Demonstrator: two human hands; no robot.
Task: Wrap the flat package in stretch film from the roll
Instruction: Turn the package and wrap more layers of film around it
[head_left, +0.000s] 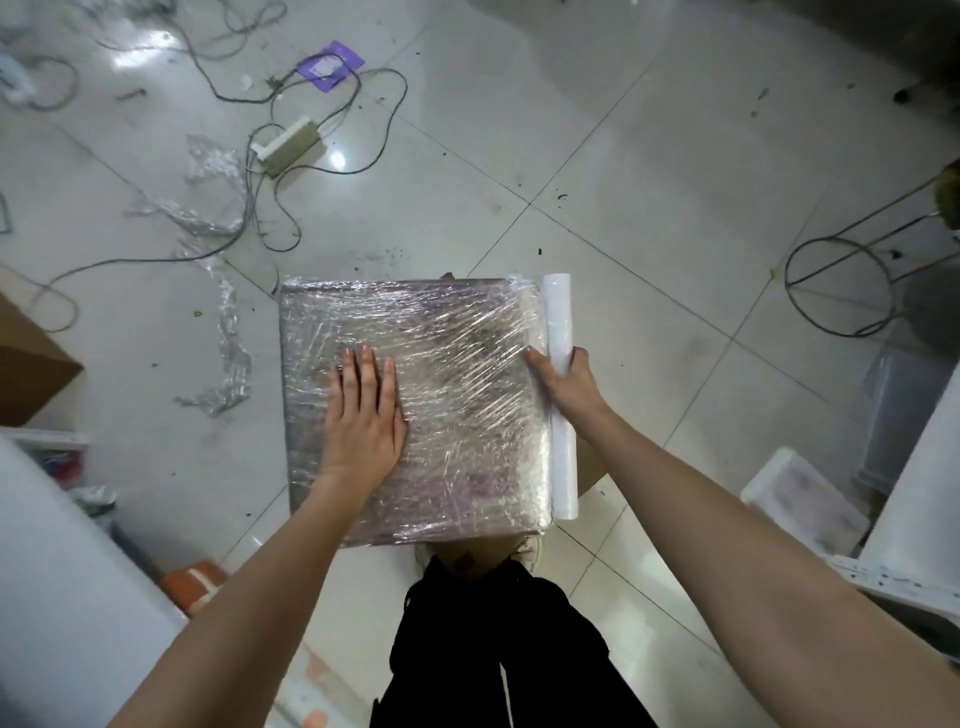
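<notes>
The left hand (363, 410) lies flat, fingers straight, pressing the flat package (415, 410) (already glossy with film). At the package's right edge the right hand (563, 382) curls its fingers round the roll (562, 395) — package on a cardboard box (589, 467), tiled floor (597, 156) beyond.

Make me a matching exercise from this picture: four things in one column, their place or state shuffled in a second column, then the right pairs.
Things:
1. left hand
2. right hand
3. flat package
4. power strip

States:
A. lies on the floor among cables
B. grips the film roll at the package's right edge
C. presses flat, fingers straight, on the package top
D. already covered in wrinkled clear film

Pairs: 1-C, 2-B, 3-D, 4-A
</notes>
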